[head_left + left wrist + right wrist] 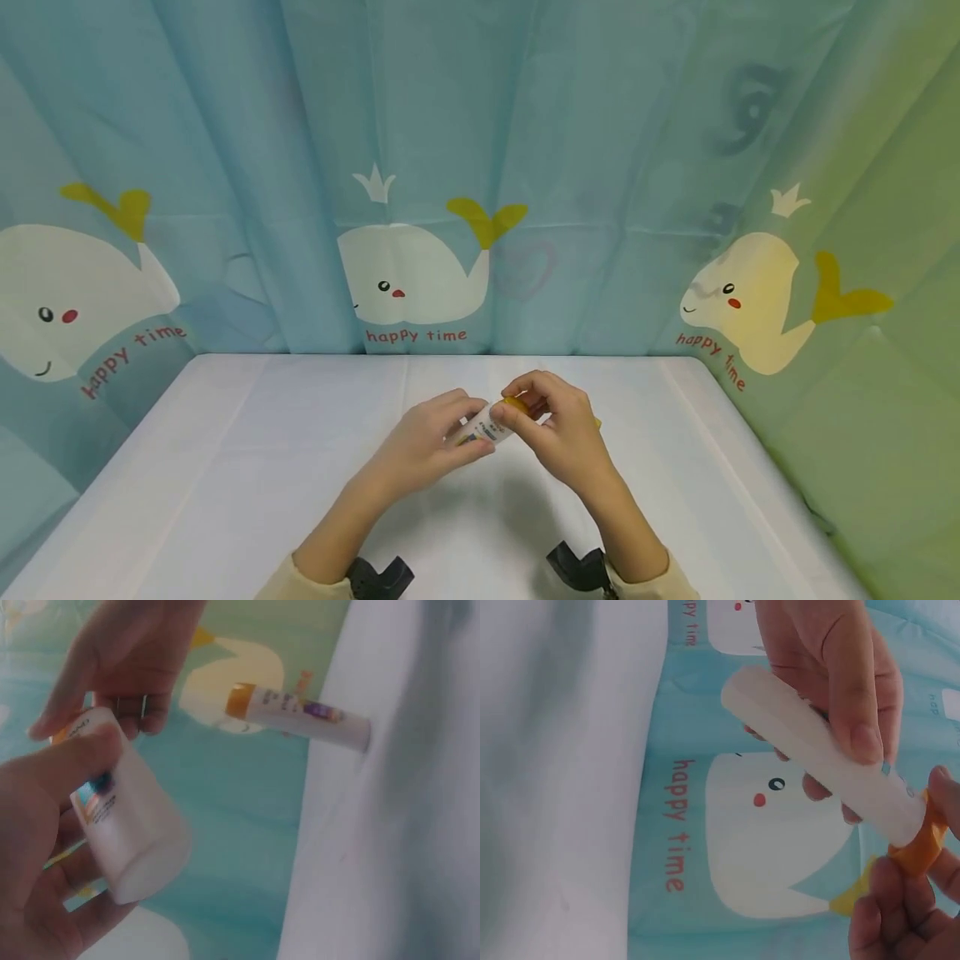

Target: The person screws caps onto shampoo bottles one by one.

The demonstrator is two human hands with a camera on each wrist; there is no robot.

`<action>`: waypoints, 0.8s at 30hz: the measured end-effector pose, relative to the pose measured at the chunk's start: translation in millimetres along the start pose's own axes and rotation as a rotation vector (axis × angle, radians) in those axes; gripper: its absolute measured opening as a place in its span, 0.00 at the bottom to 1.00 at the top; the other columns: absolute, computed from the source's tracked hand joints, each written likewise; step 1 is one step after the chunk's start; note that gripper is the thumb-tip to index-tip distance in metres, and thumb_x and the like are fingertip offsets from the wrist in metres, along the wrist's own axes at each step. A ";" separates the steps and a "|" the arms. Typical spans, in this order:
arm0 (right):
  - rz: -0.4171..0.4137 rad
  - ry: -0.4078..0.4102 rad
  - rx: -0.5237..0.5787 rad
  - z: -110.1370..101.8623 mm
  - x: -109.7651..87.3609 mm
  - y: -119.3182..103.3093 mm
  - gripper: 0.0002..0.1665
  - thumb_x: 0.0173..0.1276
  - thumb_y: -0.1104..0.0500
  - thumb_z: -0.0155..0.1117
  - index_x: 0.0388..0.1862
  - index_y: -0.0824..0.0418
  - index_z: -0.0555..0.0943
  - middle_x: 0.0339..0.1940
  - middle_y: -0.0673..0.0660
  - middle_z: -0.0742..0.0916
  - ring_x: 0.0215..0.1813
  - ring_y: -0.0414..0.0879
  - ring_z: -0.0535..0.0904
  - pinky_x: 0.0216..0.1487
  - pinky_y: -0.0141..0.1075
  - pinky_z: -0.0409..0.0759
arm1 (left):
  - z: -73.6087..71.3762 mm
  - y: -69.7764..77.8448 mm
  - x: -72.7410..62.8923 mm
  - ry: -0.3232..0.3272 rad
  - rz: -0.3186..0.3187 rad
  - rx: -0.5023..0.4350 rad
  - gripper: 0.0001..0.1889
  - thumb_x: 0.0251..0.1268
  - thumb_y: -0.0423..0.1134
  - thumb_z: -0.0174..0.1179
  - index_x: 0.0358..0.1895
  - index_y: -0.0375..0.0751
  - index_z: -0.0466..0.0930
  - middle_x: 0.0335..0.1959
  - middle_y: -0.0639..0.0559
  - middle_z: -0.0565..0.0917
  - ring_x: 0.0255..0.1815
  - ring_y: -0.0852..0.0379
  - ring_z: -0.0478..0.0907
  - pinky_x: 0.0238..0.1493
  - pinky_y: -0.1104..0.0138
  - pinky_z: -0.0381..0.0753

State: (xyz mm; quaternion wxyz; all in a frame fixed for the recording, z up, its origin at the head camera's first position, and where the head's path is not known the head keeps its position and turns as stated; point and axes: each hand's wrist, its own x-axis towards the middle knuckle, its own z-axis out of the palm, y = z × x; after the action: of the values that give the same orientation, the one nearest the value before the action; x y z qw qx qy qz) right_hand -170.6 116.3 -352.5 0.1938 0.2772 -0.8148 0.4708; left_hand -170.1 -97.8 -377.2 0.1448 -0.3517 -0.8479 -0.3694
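My left hand (427, 442) grips a white plastic bottle (787, 735) by its body, holding it tilted above the table. Printed text and a coloured label show on the bottle's side in the left wrist view. At the bottle's upper end, my right hand (562, 429) pinches the orange cap (919, 847) between thumb and fingers. The cap sits at the bottle's mouth; whether it is loose I cannot tell. A second white bottle (307, 721) with an orange cap stands upright on the table, mostly hidden behind my right hand in the head view.
The table (262, 467) has a white cover. Behind it and at the sides hangs a blue-green curtain (585, 150) printed with whales and the words "happy time". A black wrist mount (382, 577) sits on each forearm.
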 end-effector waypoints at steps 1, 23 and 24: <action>0.021 0.001 -0.011 0.3 0.0 -0.4 0.09 0.62 0.53 0.74 0.36 0.50 0.81 0.24 0.44 0.81 0.25 0.37 0.78 0.26 0.34 0.80 | 0.6 0.8 0.4 0.014 0.011 0.031 0.16 0.63 0.49 0.69 0.50 0.47 0.81 0.35 0.63 0.78 0.32 0.66 0.71 0.32 0.73 0.75; 0.058 0.025 0.023 4.9 0.7 3.2 0.04 0.68 0.54 0.69 0.40 0.51 0.84 0.30 0.45 0.86 0.26 0.39 0.81 0.27 0.34 0.81 | 11.5 3.2 1.8 0.218 0.090 0.280 0.16 0.55 0.45 0.74 0.44 0.45 0.82 0.32 0.60 0.78 0.30 0.65 0.70 0.27 0.75 0.72; 0.052 0.032 0.021 5.4 0.8 4.3 0.05 0.68 0.55 0.69 0.41 0.51 0.84 0.31 0.45 0.86 0.28 0.39 0.81 0.28 0.33 0.81 | 11.7 3.4 2.0 0.220 0.073 0.277 0.16 0.55 0.45 0.74 0.45 0.45 0.82 0.33 0.60 0.79 0.30 0.64 0.70 0.28 0.74 0.73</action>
State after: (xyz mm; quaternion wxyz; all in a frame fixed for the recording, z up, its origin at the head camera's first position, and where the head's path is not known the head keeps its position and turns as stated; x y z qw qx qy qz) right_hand -174.3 113.1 -357.4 0.1915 0.2502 -0.8137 0.4885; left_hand -169.0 -86.7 -382.4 0.2972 -0.3164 -0.8562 -0.2800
